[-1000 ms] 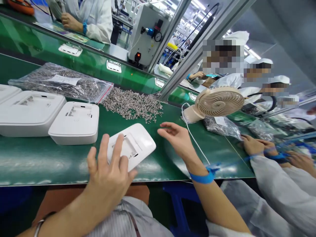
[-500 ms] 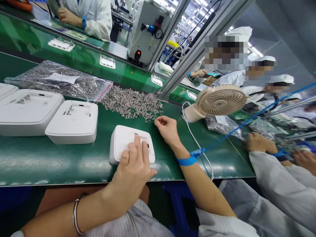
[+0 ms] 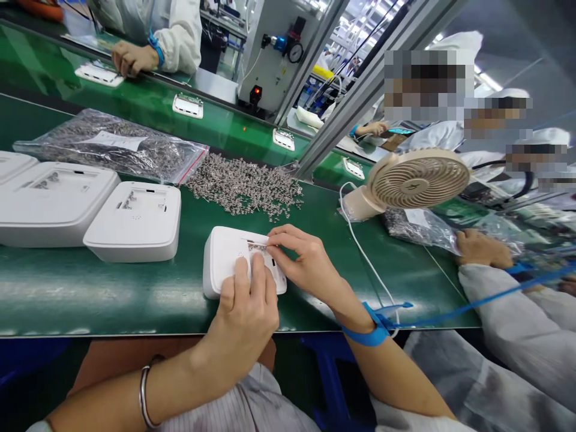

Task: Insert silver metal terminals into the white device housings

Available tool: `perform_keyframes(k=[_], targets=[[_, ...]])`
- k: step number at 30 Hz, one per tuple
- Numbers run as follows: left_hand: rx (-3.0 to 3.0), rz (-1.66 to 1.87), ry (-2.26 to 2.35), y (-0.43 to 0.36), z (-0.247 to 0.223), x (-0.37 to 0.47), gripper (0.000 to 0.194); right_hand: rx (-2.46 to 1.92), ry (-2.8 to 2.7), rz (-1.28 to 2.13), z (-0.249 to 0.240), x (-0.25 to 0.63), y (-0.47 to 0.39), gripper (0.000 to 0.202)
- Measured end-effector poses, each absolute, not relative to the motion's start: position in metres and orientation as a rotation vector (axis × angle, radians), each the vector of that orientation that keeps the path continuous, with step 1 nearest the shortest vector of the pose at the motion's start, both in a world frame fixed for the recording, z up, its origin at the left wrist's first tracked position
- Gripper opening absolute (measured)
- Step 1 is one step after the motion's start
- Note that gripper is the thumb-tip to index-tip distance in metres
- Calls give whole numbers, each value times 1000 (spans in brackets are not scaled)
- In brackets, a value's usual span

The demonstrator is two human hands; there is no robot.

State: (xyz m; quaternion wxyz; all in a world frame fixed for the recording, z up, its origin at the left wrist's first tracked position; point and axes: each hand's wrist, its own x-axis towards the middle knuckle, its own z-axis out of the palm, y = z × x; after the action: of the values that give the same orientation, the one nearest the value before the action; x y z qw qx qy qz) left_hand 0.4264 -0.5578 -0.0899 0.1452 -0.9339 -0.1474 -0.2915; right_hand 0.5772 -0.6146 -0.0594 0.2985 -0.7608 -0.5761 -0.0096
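While pressing open, slightly bent left-hand fingers on the top of a white box, just below the middle of the frame, brings the right hand to the upper right edge of its recess. Appears, as a judgement, to be close fingertip work inside that recess, calling for a steady box and a light, exact touch. Brings right thumb and forefinger near together; cannot tell from this view if pinching anything. Shows small metal pieces in the recess, partly hidden by fingers. Rests the box on a glossy green work surface, near a loose heap of small metal parts. Includes, at left, more white boxes side by side, with a clear bag of metal parts behind. Places a beige fan with a white cable right of centre. Runs a green strip bearing small white plates across behind. Opens out to a grey cabinet at top centre, a co-worker's hand at upper left, and white-capped people under bright ceiling lights at upper right.
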Motion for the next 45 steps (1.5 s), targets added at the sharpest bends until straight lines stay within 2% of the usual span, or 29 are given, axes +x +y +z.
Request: perform_keyframes(k=[6, 12, 17, 32, 38, 45], targets=[[-2695, -771, -372, -556, -83, 431, 39, -2137, -1544, -195, -61, 571, -612, 17], [-2712, -758, -398, -559, -84, 433, 36, -1948, -1407, -23, -64, 570, -621, 16], [-2708, -769, -416, -559, -85, 433, 36, -1987, -1378, 8, -71, 565, -631, 21], [-2742, -648, -294, -555, -77, 425, 41, -2164, -1925, -127, -46, 567, -621, 25], [-2661, -748, -358, -557, -77, 424, 35, -2137, -1831, -77, -52, 564, -627, 27], [-2648, -614, -343, -560, -71, 422, 40, -2116, -1904, 19, -50, 565, -621, 24]])
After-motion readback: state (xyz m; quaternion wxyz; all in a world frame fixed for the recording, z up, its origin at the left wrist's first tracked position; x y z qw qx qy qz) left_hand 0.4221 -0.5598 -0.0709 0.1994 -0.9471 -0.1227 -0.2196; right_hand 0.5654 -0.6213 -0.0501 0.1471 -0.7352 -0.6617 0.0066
